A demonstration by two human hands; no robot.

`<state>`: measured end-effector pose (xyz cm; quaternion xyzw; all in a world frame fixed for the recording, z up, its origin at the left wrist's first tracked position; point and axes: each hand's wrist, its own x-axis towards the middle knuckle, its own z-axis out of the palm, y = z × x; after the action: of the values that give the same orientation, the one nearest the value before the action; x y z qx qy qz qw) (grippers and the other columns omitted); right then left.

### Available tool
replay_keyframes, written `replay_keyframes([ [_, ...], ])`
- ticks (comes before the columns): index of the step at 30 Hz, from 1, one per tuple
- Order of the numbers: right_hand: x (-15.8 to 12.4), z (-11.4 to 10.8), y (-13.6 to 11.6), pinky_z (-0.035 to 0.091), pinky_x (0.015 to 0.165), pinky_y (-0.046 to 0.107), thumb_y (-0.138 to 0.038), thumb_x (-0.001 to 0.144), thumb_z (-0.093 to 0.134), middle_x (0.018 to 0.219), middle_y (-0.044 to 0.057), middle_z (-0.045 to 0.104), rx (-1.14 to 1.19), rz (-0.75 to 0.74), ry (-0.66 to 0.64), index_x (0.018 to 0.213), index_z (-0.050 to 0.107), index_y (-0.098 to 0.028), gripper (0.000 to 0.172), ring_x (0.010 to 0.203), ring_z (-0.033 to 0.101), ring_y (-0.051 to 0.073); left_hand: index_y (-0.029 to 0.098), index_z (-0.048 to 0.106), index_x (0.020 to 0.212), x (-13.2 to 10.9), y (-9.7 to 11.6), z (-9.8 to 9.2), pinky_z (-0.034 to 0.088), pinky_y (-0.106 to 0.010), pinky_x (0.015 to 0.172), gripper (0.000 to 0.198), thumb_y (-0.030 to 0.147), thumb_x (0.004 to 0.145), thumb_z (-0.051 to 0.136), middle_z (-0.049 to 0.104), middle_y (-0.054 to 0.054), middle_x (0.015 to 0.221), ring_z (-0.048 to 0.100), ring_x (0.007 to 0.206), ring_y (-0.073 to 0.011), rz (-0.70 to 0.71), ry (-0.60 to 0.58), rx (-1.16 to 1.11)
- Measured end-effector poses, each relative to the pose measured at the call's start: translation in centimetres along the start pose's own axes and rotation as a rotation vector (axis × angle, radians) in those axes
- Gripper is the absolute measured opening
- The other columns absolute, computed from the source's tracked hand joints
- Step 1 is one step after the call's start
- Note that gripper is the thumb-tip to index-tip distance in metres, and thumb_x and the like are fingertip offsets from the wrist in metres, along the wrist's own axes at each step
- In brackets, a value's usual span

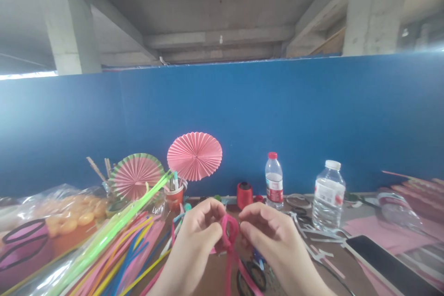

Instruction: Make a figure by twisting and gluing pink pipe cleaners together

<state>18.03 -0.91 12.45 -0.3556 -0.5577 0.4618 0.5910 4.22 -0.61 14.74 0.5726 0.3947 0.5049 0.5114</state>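
Observation:
Both my hands meet at the bottom centre of the head view, over a brown table (347,266). My left hand (196,231) and my right hand (267,233) are closed, pinching a bright pink pipe cleaner (229,236) bent into a loop between them. Its tail hangs down toward the table. Beneath the hands lie dark round pieces (253,277) that I cannot make out.
A bundle of coloured pipe cleaners (114,245) in plastic lies at left. Behind stand two pink paper fans (194,156), a red cup of tools (175,194), a red thread spool (244,195) and two water bottles (328,194). A phone (385,263) and pink paper lie right. A blue partition backs the table.

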Motion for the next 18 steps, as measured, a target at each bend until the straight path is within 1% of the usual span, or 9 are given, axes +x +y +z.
replay_keyframes([
  [2,-0.3,0.5,-0.3,0.042,0.050,0.021,-0.019,0.070,0.059,0.055,-0.003,0.059,-0.086,-0.014,0.000,0.068,0.062,-0.017,0.003,0.050,0.054,0.011,0.018,0.047,0.060,-0.1,-0.1,0.0,0.030,-0.018,0.046,0.010,0.008,0.060,0.045,0.045,0.006,0.050,0.038,0.048,-0.0078,0.028,0.012,0.080],
  [5,-0.7,1.0,-0.4,0.043,0.052,0.022,-0.015,0.069,0.056,0.059,0.000,0.063,-0.195,-0.035,0.019,0.069,0.064,-0.017,0.008,0.055,0.057,0.013,0.019,0.045,0.059,-0.2,-0.2,0.2,0.031,-0.019,0.048,0.011,0.008,0.060,0.043,0.043,0.006,0.051,0.039,0.050,-0.0090,0.102,0.074,0.207],
  [7,-0.8,1.1,-0.3,0.044,0.054,0.023,-0.014,0.068,0.056,0.060,0.000,0.064,-0.222,-0.055,0.032,0.068,0.064,-0.018,0.009,0.058,0.059,0.015,0.019,0.045,0.059,-0.3,-0.3,0.3,0.031,-0.020,0.049,0.010,0.009,0.061,0.043,0.041,0.006,0.053,0.039,0.051,-0.0094,0.152,0.118,0.274],
  [9,-0.7,1.1,0.0,0.044,0.054,0.023,-0.013,0.067,0.057,0.060,0.000,0.063,-0.191,-0.062,0.033,0.068,0.063,-0.017,0.008,0.058,0.058,0.015,0.019,0.045,0.059,-0.4,-0.3,0.4,0.031,-0.020,0.048,0.010,0.010,0.063,0.043,0.040,0.006,0.054,0.038,0.051,-0.0094,0.177,0.142,0.305],
  [11,-0.5,1.0,0.4,0.042,0.050,0.020,-0.014,0.067,0.059,0.056,-0.001,0.061,-0.084,-0.007,-0.004,0.069,0.063,-0.016,0.005,0.052,0.055,0.011,0.019,0.045,0.059,-0.5,-0.3,0.5,0.031,-0.020,0.048,0.010,0.010,0.064,0.043,0.040,0.006,0.054,0.038,0.051,-0.0094,0.181,0.136,0.300],
  [12,-0.4,0.9,0.7,0.040,0.047,0.019,-0.015,0.067,0.060,0.054,-0.002,0.059,-0.008,0.045,-0.037,0.068,0.063,-0.015,0.003,0.048,0.052,0.009,0.019,0.045,0.060,-0.5,-0.3,0.5,0.032,-0.020,0.047,0.010,0.010,0.065,0.043,0.040,0.006,0.054,0.038,0.051,-0.0094,0.176,0.129,0.290],
  [13,-0.3,0.8,0.9,0.037,0.044,0.017,-0.018,0.068,0.062,0.051,-0.003,0.056,0.081,0.108,-0.075,0.067,0.063,-0.014,0.004,0.044,0.048,0.007,0.019,0.044,0.060,-0.5,-0.3,0.5,0.032,-0.020,0.047,0.010,0.011,0.065,0.044,0.040,0.006,0.053,0.038,0.050,-0.0094,0.170,0.120,0.280],
  [15,0.0,0.6,1.4,0.032,0.039,0.014,-0.026,0.071,0.065,0.047,-0.005,0.051,0.271,0.242,-0.156,0.064,0.060,-0.013,0.015,0.039,0.042,0.004,0.019,0.044,0.061,-0.4,-0.3,0.4,0.031,-0.019,0.047,0.010,0.011,0.067,0.044,0.040,0.006,0.053,0.038,0.050,-0.0091,0.155,0.107,0.270],
  [18,0.2,0.2,1.9,0.026,0.032,0.012,-0.032,0.072,0.067,0.048,-0.004,0.051,0.471,0.368,-0.281,0.066,0.057,-0.013,0.023,0.035,0.041,0.003,0.018,0.045,0.061,-0.4,-0.1,0.2,0.032,-0.019,0.047,0.011,0.010,0.067,0.045,0.041,0.006,0.053,0.039,0.050,-0.0085,0.128,0.087,0.246],
])
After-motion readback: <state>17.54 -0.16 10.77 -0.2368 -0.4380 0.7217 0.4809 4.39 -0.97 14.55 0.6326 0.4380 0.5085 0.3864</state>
